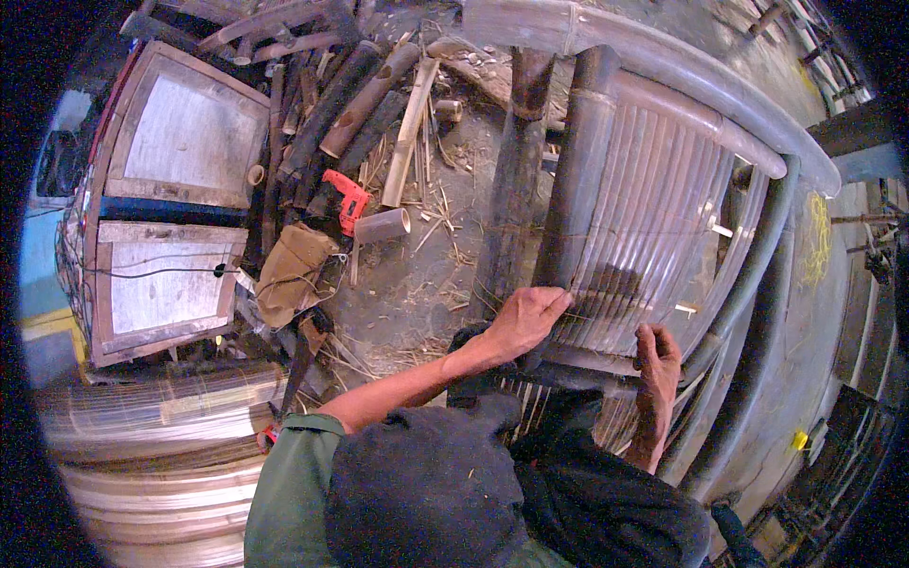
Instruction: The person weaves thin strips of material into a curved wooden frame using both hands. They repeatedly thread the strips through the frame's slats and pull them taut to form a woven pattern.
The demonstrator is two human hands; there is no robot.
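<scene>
A bamboo frame (579,156) with a panel of narrow bamboo slats (653,170) stands before me, right of centre. At the panel's near left corner, my left hand (523,322) is closed in a pinch beside the thick dark side pole. Whatever its fingertips hold is too small to make out. My right hand (658,355) is raised over the near right part of the slats, its thumb and fingers drawn together. Any thin thing in that pinch cannot be seen clearly. Small pale pegs (721,230) stick out at the panel's right side.
A red power drill (350,201) lies on the littered floor beside a short bamboo offcut (383,224) and a brown sack (295,275). Dark bamboo pieces (346,99) are heaped behind. White framed panels (185,128) stand left, with bundled slats (161,492) at the lower left.
</scene>
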